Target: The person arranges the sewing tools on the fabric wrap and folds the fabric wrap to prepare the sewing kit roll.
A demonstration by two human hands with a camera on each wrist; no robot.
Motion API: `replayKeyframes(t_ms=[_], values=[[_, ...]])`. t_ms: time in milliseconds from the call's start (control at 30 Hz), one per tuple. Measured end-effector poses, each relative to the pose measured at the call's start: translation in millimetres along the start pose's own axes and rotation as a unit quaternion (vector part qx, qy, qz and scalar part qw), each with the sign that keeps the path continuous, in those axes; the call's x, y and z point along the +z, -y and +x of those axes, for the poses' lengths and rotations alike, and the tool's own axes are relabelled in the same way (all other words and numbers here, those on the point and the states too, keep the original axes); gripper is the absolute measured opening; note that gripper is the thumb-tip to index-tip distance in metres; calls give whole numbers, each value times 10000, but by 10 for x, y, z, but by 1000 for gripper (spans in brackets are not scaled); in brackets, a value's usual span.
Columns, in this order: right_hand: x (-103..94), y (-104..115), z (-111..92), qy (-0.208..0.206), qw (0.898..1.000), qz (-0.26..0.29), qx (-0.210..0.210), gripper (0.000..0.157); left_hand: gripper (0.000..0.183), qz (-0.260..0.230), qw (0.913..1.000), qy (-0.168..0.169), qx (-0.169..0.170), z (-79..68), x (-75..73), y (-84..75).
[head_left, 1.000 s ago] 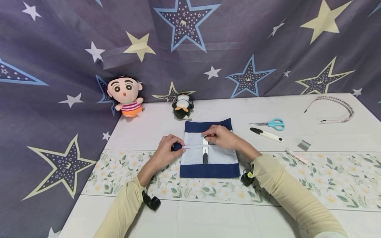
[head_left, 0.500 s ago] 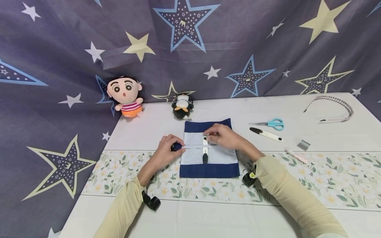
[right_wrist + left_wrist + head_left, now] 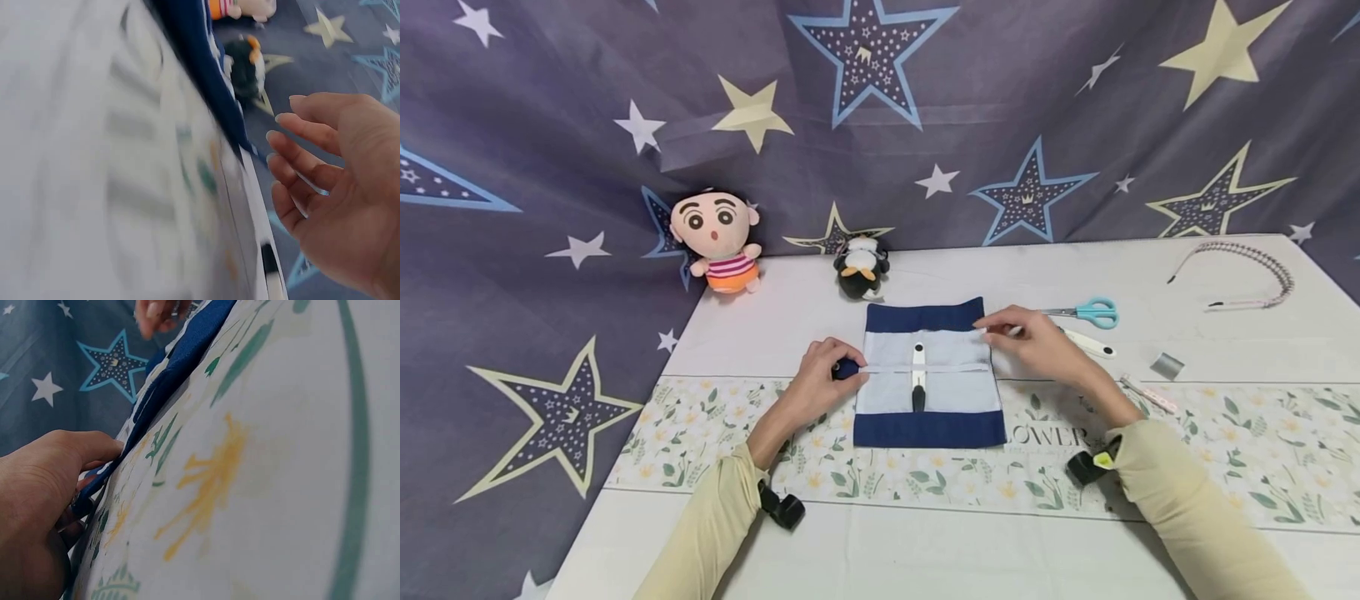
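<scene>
A navy fabric roll-up pouch (image 3: 928, 429) lies unfolded, its pale lining facing up with a thin white elastic band (image 3: 955, 367) across it. Tucked under the band is a slim white tool (image 3: 918, 358) with a dark end, lying lengthwise. My left hand (image 3: 827, 371) pinches the pouch's left edge where the band meets a dark blue tab (image 3: 846, 369); the left wrist view shows thumb and fingers on that navy edge (image 3: 169, 375). My right hand (image 3: 1037, 343) is over the pouch's upper right side, fingers loosely bent and holding nothing in the right wrist view.
To the right lie blue-handled scissors (image 3: 1097, 313), another white tool (image 3: 1090, 342) partly behind the right hand, a grey thread spool (image 3: 1167, 365), a pink-and-white stick (image 3: 1150, 394) and a headband (image 3: 1277, 275). A boy plush (image 3: 722, 242) and a penguin plush (image 3: 860, 271) stand behind.
My right hand has left the top of the tucked white tool and moved right to the pouch's edge, uncovering tool and band. The left hand keeps its place.
</scene>
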State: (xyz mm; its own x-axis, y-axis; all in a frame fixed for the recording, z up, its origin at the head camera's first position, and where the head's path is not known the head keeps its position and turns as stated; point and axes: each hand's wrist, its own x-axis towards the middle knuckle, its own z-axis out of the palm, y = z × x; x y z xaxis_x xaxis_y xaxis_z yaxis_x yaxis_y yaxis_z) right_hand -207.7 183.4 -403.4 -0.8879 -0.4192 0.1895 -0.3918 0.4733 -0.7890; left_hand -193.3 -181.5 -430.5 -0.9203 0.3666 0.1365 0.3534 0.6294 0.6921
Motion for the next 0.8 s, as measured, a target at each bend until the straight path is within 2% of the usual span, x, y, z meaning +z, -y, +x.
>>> replayKeyframes(t_ms=[167, 367, 633, 800], values=[[-228, -135, -216, -435, 9989, -119, 102, 25, 14, -17, 10000, 3, -39, 0, -2, -2], [-486, -226, -462, -754, 9966, -257, 225, 27, 14, -2, 10000, 11, -30, -1, -3, 6], [-737, -356, -770, -770, 9904, -798, 820, 34, 14, -2, 10000, 1, -13, -2, 0, 19], [-818, -421, -873, -821, 9844, -1123, 1075, 35, 14, -11, 10000, -4, 5, -1, -1, 22]])
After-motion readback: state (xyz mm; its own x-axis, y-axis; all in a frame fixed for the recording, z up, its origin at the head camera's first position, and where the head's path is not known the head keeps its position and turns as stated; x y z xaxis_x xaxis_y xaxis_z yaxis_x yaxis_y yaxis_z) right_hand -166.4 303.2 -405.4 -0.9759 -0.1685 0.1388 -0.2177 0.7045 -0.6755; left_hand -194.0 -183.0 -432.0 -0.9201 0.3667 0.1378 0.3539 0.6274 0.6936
